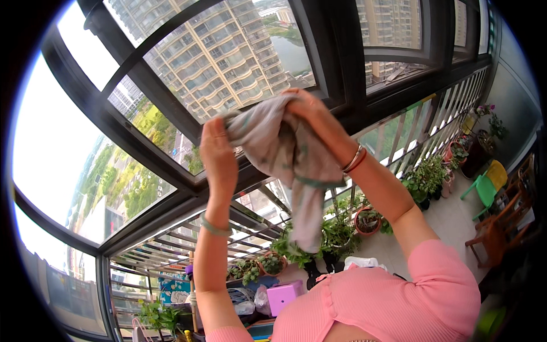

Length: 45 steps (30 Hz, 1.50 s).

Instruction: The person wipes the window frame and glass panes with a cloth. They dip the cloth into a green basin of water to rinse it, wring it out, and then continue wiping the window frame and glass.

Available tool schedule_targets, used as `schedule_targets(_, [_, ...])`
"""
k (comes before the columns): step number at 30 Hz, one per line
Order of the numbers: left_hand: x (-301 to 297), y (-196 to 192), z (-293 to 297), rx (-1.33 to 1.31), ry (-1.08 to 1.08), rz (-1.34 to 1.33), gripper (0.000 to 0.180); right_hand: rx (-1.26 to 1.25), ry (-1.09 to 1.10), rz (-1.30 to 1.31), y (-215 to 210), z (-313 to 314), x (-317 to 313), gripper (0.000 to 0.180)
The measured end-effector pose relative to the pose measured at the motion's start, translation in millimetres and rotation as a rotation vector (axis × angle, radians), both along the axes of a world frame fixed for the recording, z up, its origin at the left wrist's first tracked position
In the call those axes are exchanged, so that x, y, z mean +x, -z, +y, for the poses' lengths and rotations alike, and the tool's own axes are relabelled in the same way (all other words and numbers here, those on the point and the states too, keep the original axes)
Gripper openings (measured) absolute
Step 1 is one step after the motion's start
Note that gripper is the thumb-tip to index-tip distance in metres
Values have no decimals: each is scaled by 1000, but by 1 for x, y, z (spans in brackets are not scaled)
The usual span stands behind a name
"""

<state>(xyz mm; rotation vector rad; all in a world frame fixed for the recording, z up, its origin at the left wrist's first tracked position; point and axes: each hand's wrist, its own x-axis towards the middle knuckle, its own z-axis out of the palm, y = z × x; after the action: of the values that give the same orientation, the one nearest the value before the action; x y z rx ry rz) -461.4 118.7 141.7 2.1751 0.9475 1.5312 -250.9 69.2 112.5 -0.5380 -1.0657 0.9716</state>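
A light grey, patterned garment with green trim is held up in front of the window. My left hand is raised and closed on its left end, near a bunched corner. On the other side, my right hand grips the upper right part of the cloth, its fingers partly hidden by the folds. Below and between the hands, the fabric hangs in loose folds. One narrow part, like a sleeve, dangles lowest and is slightly blurred.
Dark window frames rise ahead, with white railings below. Potted plants line the railing. A purple stool stands below me. At right are a green and yellow small chair and wooden chairs.
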Motion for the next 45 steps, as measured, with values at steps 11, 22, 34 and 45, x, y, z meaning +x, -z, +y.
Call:
schedule_targets(11, [168, -25, -28, -657, 967, -555, 64, 728, 1242, -881, -92, -16, 61, 84])
schedule_targets(22, [139, 117, -44, -424, 537, 58, 51, 185, 1236, -997, 82, -8, 41, 57])
schedule_targets(34, [171, 10, -30, -37, 453, -126, 62, 399, 1514, -1006, -51, 28, 66, 55])
schedule_targets(45, [143, 122, -90, -1205, 728, -226, 73, 76, 1089, -1099, 56, -97, 66, 23])
